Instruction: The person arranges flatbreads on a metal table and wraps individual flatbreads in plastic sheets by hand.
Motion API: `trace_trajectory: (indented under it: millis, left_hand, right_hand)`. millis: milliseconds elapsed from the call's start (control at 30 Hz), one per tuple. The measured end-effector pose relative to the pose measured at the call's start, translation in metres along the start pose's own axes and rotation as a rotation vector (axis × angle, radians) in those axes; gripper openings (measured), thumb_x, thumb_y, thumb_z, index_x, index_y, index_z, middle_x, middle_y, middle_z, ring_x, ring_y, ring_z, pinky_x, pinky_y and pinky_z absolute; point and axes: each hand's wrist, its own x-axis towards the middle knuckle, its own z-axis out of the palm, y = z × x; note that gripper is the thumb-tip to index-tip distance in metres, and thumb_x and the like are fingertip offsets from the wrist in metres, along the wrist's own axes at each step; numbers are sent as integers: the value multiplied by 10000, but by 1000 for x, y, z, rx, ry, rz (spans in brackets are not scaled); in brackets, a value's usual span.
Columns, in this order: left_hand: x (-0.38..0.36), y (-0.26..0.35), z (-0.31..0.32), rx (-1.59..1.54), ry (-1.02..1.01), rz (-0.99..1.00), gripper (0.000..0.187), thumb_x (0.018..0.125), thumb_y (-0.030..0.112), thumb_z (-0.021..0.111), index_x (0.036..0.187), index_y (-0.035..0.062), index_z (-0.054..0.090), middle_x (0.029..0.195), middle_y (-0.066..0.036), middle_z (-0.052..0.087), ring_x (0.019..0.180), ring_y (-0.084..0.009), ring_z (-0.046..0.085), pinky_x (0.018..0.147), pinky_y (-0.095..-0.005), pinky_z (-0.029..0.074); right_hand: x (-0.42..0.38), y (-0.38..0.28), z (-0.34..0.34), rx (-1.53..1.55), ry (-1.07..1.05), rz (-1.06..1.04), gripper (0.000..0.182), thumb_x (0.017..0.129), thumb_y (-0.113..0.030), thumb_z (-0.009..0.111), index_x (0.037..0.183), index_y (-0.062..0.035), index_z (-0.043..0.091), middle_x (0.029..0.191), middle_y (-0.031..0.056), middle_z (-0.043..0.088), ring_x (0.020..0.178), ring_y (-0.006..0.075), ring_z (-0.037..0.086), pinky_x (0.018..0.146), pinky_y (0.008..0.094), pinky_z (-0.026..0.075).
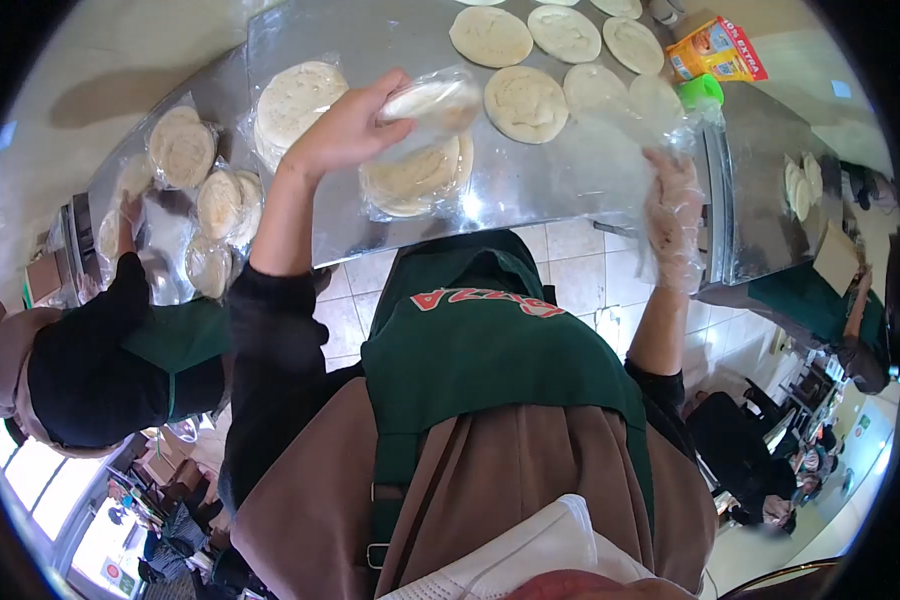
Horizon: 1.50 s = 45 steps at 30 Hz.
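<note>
My left hand (345, 130) grips a clear plastic bag (432, 103) with a flat round of dough inside, lifted just above the steel counter (530, 190). Beneath it lies a second bag of dough rounds (415, 178), resting on the metal. My right hand (673, 222), in a thin clear glove, pinches the edge of an empty plastic sheet (625, 140) spread over the counter. Bare dough rounds (525, 103) lie in rows further along the steel, near an orange carton (717, 48) and a green cap (701, 91). To my left a co-worker's hand (130, 215) touches more bagged dough (182, 148). My green apron (490, 340) fills the foreground
</note>
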Motion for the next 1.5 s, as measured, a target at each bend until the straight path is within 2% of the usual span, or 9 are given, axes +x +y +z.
trace_trajectory:
  millis: [100, 167, 233, 300, 400, 700, 933, 1167, 1500]
  left_hand:
    - [-8, 38, 12, -159, 212, 111, 245, 786, 103, 620, 1030, 81, 623, 1006, -116, 641, 939, -281, 604, 927, -421, 415]
    - [-6, 48, 23, 390, 458, 733, 295, 771, 69, 619, 1047, 166, 658, 1025, -32, 652, 1001, -220, 587, 995, -435, 391]
    - [-12, 64, 35, 439, 489, 881, 316, 749, 88, 630, 1041, 200, 671, 1044, -10, 646, 1024, -209, 575, 1019, -452, 372]
    - [-20, 76, 47, 482, 520, 1019, 337, 726, 106, 640, 1035, 234, 685, 1064, 13, 640, 1048, -198, 563, 1043, -470, 354]
    - [-22, 91, 56, 461, 433, 1159, 320, 702, 166, 649, 1007, 248, 699, 1109, 13, 620, 1084, -218, 538, 1063, -470, 335]
    - [-13, 104, 60, 404, 498, 835, 580, 676, -42, 580, 1168, 263, 621, 1214, -100, 521, 1152, -296, 484, 1023, -454, 360]
    - [10, 110, 72, -847, 49, 271, 363, 915, 18, 486, 1278, 16, 472, 1188, -109, 535, 892, -143, 578, 788, -287, 500]
    - [37, 119, 100, -482, 145, 329, 174, 874, 25, 585, 1046, -1, 605, 967, -62, 612, 729, -100, 587, 662, -248, 499]
    - [54, 137, 131, -1157, 173, 521, 38, 902, 45, 544, 928, 60, 521, 1033, -72, 562, 836, -142, 589, 708, -271, 517]
  right_hand:
    - [5, -19, 9, 145, 41, 22, 280, 763, 25, 542, 1015, -54, 633, 976, 191, 610, 963, 364, 568, 830, 392, 461]
    - [10, -22, 9, 235, -56, 83, 265, 815, -93, 544, 1067, -47, 613, 1004, 187, 616, 993, 348, 571, 850, 390, 465]
    - [15, -26, 16, 325, -156, 143, 307, 867, -211, 547, 1119, -41, 592, 1032, 184, 621, 1023, 333, 574, 869, 388, 469]
    - [16, -39, 30, 1845, -240, 1061, 559, 910, -470, 458, 1210, -3, 526, 1114, 179, 610, 1085, 293, 564, 921, 381, 460]
    - [19, -67, -4, 2262, -395, 848, 762, 883, -613, 392, 1267, 43, 452, 1179, 181, 578, 1114, 276, 553, 963, 386, 441]
    - [31, -14, -22, 917, -138, 546, 468, 904, -417, 510, 971, 24, 652, 856, 95, 660, 819, 184, 592, 725, 322, 461]
    - [3, -8, -56, 1011, -71, 452, 337, 935, -285, 512, 1000, 23, 632, 873, 59, 638, 817, 125, 572, 732, 276, 452]
    - [-10, 1, -73, 1066, -85, 391, 289, 958, -230, 483, 1041, 12, 618, 907, 40, 633, 831, 101, 566, 753, 253, 454]
    - [-25, 19, -76, 884, -51, 641, 335, 963, -276, 463, 1016, 12, 627, 912, 46, 645, 825, 98, 564, 726, 267, 451]
